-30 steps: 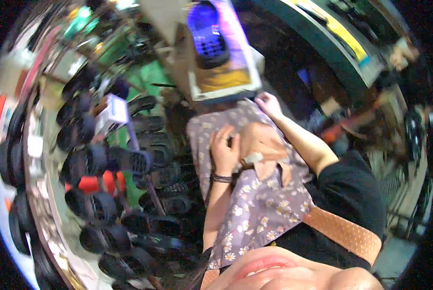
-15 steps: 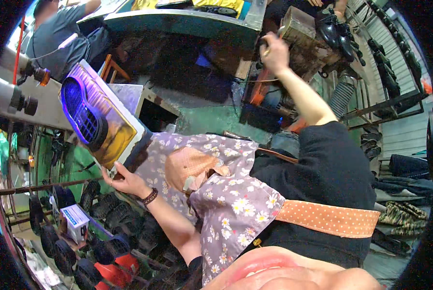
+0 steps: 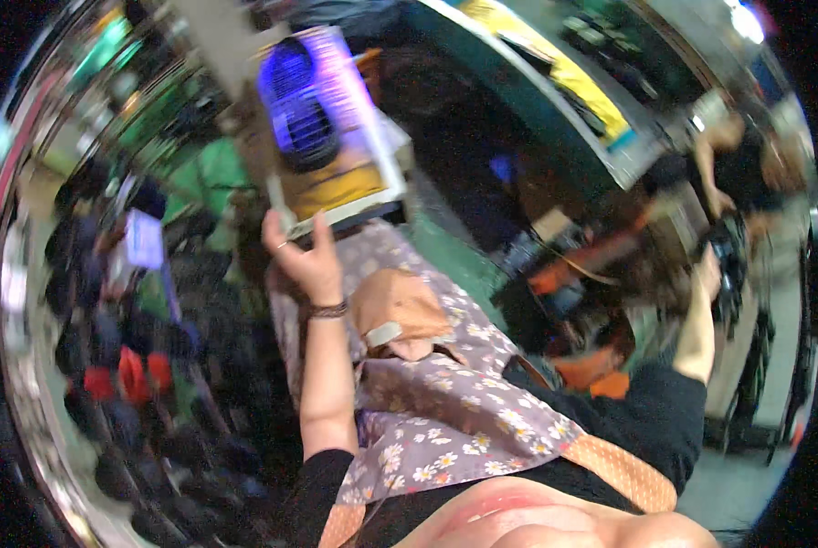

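Note:
A dark shoe sole (image 3: 306, 128) lies under violet-blue light on a yellow sheet (image 3: 340, 190) inside a pale-edged tray (image 3: 389, 194). My left hand (image 3: 308, 260) is at the tray's near edge, its thumb and fingers spread, with a ring and a dark bracelet showing. Out to the far right, my right hand (image 3: 708, 274) reaches to black shoes (image 3: 730, 260). Motion smears its fingers, so whether they grip a shoe cannot be made out.
A co-worker (image 3: 747, 155) in dark clothes bends near the black shoes. A bench edge (image 3: 518, 87) with a yellow covering (image 3: 569, 78) runs along the far side. On the left, a blurred rack holds dark soles (image 3: 217, 310), a white box (image 3: 144, 239) and red pieces (image 3: 130, 374).
The whole view has swung to the right. My right hand has reached further out, to the black shoes. My left hand stays at the tray's edge, and the sole still lies in the tray.

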A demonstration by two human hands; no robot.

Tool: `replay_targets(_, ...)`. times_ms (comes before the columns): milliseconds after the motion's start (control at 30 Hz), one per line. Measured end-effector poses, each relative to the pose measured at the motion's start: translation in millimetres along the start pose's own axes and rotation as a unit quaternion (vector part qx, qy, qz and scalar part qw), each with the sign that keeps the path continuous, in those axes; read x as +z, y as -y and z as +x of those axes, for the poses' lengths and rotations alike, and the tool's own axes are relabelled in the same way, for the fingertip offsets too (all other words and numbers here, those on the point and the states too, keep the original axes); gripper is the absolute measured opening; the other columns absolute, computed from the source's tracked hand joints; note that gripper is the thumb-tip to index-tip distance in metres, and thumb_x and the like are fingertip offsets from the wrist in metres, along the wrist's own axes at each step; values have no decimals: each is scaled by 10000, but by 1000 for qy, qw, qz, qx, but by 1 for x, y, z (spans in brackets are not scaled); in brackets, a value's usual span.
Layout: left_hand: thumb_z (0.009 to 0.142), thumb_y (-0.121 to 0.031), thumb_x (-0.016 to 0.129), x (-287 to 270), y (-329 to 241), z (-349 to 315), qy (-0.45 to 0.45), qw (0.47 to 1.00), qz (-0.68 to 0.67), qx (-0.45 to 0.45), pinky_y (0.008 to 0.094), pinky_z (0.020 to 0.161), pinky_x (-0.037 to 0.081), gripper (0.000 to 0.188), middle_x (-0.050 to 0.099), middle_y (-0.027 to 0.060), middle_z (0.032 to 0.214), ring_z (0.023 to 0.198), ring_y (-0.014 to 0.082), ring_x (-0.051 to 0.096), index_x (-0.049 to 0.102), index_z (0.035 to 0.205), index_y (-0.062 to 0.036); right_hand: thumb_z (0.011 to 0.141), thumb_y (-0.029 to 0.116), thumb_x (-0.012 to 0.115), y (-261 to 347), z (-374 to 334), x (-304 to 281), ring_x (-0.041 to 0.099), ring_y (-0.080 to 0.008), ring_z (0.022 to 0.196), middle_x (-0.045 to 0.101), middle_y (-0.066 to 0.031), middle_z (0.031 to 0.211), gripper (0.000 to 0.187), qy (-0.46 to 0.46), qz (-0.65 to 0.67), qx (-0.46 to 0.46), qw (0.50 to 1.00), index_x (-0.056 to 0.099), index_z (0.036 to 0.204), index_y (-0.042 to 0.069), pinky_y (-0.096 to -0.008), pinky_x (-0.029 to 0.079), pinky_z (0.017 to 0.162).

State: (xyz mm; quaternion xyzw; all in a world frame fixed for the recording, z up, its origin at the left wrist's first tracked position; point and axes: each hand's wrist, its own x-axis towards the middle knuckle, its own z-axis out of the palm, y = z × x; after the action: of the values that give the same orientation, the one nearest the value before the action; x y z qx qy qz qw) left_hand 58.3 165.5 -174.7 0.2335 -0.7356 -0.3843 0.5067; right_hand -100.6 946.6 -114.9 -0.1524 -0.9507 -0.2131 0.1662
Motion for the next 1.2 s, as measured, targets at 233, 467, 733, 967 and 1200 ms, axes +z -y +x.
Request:
replay_targets(233,811,-105,666,-20,-35,-22,1,988,22,153,468,1111,233,572,343,236,1424,1340,378,308,415,1312,9,917,231,503,107,-14,-128,652,-337,872,628,-135,1147,427,-154,114,-15,981,447,1340,245,-441,514,704)
replay_targets(467,671,-353,796,1,-159,-55,313,903,-116,272,514,1127,207,910,261,208,1489,1375,404,247,351,1436,-142,907,138,539,176,-106,-321,565,-201,1101,627,-152,1190,236,46,625,-197,754,593,1099,11,-310,379,992)
replay_targets(733,683,-293,817,-49,-104,-24,265,911,-306,-75,408,964,455,836,574,135,1226,1105,265,573,424,1372,-30,912,272,588,390,-136,-385,603,-212,1053,594,-192,1234,380,262,820,-345,374,567,1180,3,-284,475,870)
replay_targets(967,809,-766,383,-93,-42,-27,135,565,-689,-433,464,781,567,921,617,213,1125,942,349,648,502,1253,32,806,315,730,585,-124,-354,576,-350,1102,610,-163,1191,485,-237,444,-577,643,563,1206,95,-400,468,924)
replay_targets(1200,789,-796,363,-120,-25,-35,88,556,-708,-427,469,837,549,983,612,217,1130,959,351,643,466,1281,48,796,263,724,537,-176,-353,624,-342,910,641,-150,1013,340,-80,541,-576,607,599,1030,51,-406,514,765)
